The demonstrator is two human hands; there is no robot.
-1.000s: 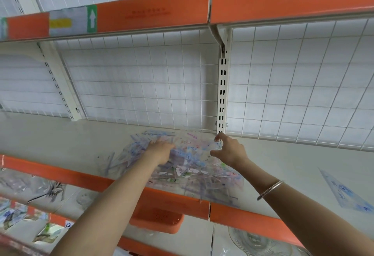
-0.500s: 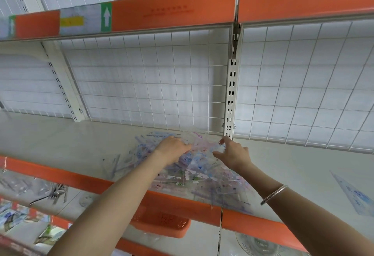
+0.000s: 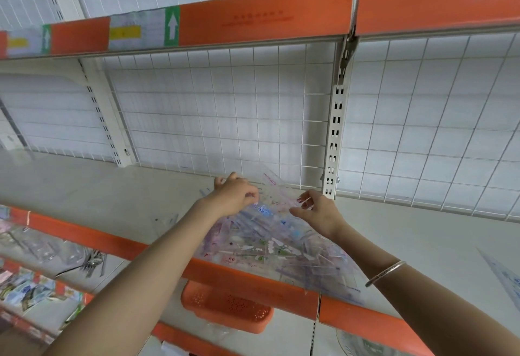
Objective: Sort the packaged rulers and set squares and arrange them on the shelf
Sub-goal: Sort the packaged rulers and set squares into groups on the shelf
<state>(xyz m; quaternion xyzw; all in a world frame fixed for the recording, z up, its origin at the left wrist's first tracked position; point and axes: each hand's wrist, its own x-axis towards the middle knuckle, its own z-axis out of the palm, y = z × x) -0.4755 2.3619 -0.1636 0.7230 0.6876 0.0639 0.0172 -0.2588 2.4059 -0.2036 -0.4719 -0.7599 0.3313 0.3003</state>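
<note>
Head view: left hand (image 3: 235,193), right hand (image 3: 319,213) on packaged rulers (image 3: 267,246); fingers curled, gripping them.

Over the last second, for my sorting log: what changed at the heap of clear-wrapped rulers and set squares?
The left hand slid farther back toward the white wire grid; the right hand drew left, away from the white slotted upright. Both grip the heap of clear-wrapped rulers and set squares, which stayed put, as did the orange plastic basket.
</note>
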